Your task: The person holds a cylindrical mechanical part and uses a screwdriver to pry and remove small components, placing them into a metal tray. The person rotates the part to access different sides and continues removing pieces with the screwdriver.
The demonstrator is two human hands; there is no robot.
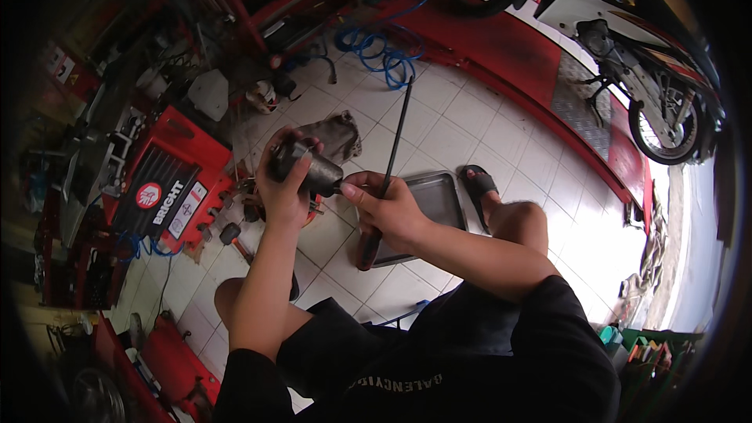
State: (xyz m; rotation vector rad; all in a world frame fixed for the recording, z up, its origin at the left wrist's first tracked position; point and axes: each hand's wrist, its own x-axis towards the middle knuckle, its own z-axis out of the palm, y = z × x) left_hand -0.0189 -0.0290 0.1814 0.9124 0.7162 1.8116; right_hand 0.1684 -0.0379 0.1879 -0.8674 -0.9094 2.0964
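Note:
A dark metal cylindrical part (323, 177) sits in my left hand (283, 192), whose fingers are wrapped round its wider end. At the part's narrower end, my right hand (395, 211) is closed, with thumb and forefinger pinched at or right beside that end. A long screwdriver is also gripped in my right hand. Its dark shaft (400, 121) points away from me and its red and black handle (367, 251) comes out below the palm. Whether the pinched fingertips hold some small piece I cannot tell.
Under my right hand lies a grey metal tray (450, 188) on the tiled floor. Beyond my hands is a grey rag (333, 135). A mallet (233, 236) and a red machine (160, 188) are to the left. Blue coiled hose (376, 47) lies near a red lift (501, 51) bearing a motorcycle (627, 47).

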